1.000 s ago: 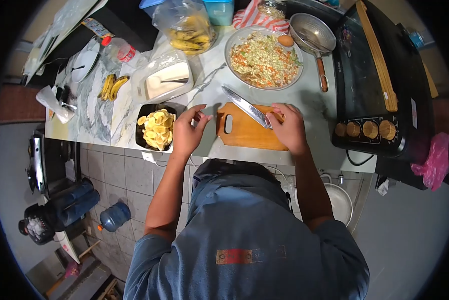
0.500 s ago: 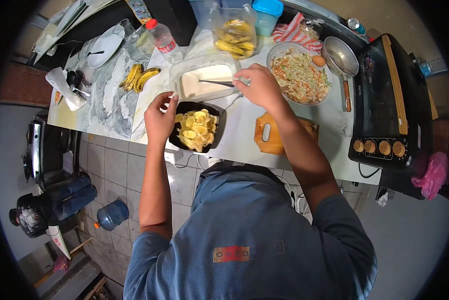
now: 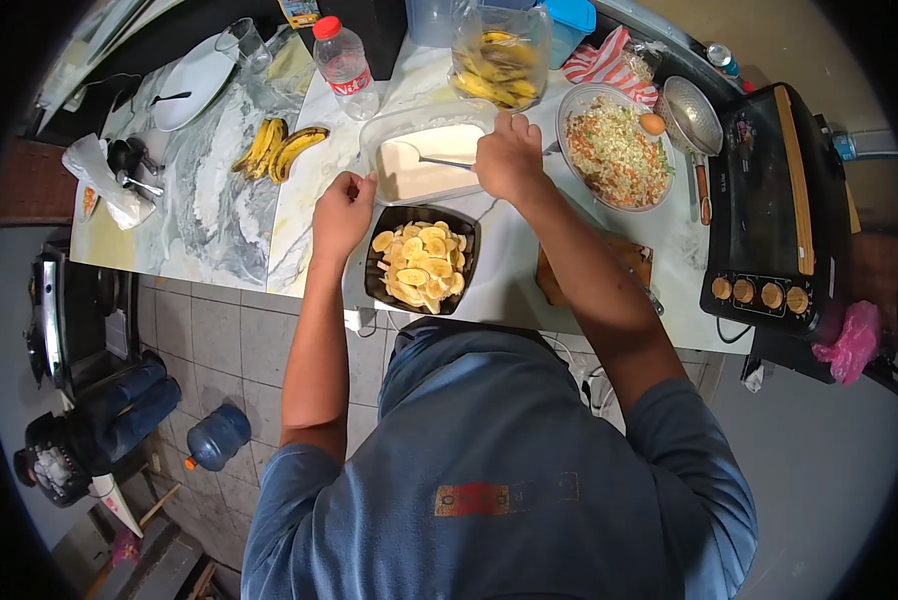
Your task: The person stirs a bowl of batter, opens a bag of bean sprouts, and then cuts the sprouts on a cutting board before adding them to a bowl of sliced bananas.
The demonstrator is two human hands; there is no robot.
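Observation:
My left hand [image 3: 346, 212] is closed at the near left corner of a clear plastic container [image 3: 377, 190], its fingertips against the rim. Pale batter [image 3: 439, 148] fills the container's bottom. At its right side my right hand [image 3: 510, 157] is closed around the end of a dark-handled spoon [image 3: 447, 162]; the spoon's pale head lies in the batter. Just below the container, a black square bowl [image 3: 378, 283] holds a heap of banana slices [image 3: 427, 262].
Chopped vegetables with an egg fill a bowl [image 3: 619, 150] at the right. Nearby are a strainer [image 3: 691, 115], cutting board [image 3: 549, 278], toaster oven [image 3: 759, 200], bottle [image 3: 345, 72], bananas [image 3: 279, 148] and bagged bananas [image 3: 499, 65]. A person [image 3: 94, 425] is at the far left.
The view has shifted, moving the counter items within the frame. My right hand is now more closed over the spoon's handle and the container's right edge. My left fingers have closed at the container's corner.

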